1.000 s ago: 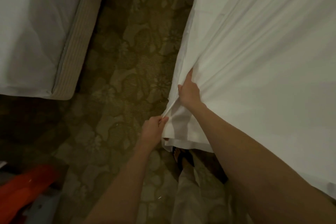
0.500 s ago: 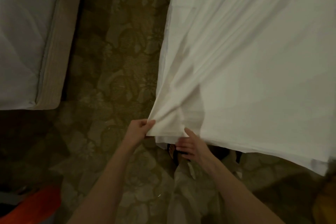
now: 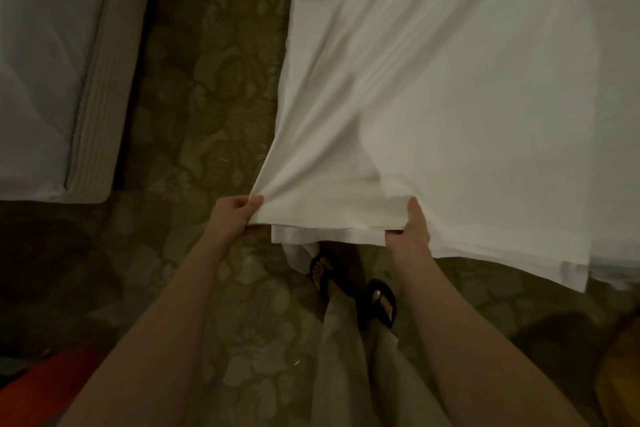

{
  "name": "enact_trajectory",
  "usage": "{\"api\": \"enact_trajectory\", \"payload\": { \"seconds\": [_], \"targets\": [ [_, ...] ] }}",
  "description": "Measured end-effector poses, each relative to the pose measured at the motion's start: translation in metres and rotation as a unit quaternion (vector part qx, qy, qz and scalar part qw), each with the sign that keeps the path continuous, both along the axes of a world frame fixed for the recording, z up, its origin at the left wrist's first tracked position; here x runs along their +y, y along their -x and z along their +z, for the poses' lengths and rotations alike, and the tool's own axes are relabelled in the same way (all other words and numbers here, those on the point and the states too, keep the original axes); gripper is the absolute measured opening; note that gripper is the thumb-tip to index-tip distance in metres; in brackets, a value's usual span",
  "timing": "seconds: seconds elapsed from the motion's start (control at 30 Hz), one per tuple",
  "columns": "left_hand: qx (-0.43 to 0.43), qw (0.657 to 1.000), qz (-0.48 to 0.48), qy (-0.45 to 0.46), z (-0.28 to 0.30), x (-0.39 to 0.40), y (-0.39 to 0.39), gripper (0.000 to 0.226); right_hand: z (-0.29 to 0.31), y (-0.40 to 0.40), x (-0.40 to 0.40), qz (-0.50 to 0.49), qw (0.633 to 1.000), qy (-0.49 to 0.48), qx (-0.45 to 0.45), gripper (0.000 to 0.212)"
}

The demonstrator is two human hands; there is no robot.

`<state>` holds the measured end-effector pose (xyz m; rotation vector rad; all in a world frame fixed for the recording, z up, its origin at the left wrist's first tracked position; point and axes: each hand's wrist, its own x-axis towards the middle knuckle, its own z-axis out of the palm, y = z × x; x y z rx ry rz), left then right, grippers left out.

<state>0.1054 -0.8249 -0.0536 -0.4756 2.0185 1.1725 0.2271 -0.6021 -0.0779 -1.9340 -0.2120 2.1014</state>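
Note:
A white bed sheet [image 3: 450, 97] covers the bed on the right and hangs over its near edge. My left hand [image 3: 232, 215] pinches the sheet's near left corner, fingers curled round the cloth. My right hand [image 3: 414, 230] grips the near hem further right, thumb on top and fingers underneath. The hem between my hands is pulled taut, with folds fanning away across the bed. A lower layer of white cloth shows under the hem.
A second bed [image 3: 52, 73] with a beige ribbed mattress edge stands at the left. Patterned olive carpet [image 3: 207, 97] runs between the beds. My feet in black sandals [image 3: 377, 302] stand below the hem. A red object [image 3: 48, 378] lies at the bottom left.
My right hand left the top of the sheet, came down to the near hem and moved right along it. My left hand kept the corner. The hem is now stretched wide.

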Motion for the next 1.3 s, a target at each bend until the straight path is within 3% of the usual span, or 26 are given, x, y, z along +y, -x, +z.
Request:
{"api": "enact_trajectory", "payload": {
  "seconds": [0.13, 0.33, 0.57, 0.8, 1.13, 1.3],
  "targets": [
    [0.023, 1.000, 0.003, -0.008, 0.009, 0.000, -0.004, 0.034, 0.007, -0.018, 0.017, 0.012, 0.997, -0.044, -0.057, 0.042],
    [0.055, 0.997, -0.005, -0.048, 0.019, -0.014, -0.012, 0.016, 0.016, -0.053, 0.022, 0.005, 0.999, -0.050, 0.002, 0.027],
    [0.058, 0.995, -0.070, 0.036, -0.038, -0.005, -0.019, 0.033, -0.018, -0.059, 0.016, 0.081, 0.990, -0.083, -0.080, 0.033],
    [0.052, 0.992, -0.102, 0.054, -0.045, -0.024, -0.008, 0.036, -0.025, -0.070, 0.035, 0.024, 0.996, -0.068, -0.050, 0.034],
    [0.027, 0.985, -0.132, 0.104, -0.063, -0.035, -0.023, 0.043, -0.042, -0.085, 0.034, 0.053, 0.992, -0.056, -0.097, 0.053],
    [-0.004, 0.987, -0.117, 0.112, -0.069, -0.028, -0.018, 0.045, -0.037, -0.099, 0.054, -0.032, 0.995, -0.064, -0.075, 0.035]
  ]
}}
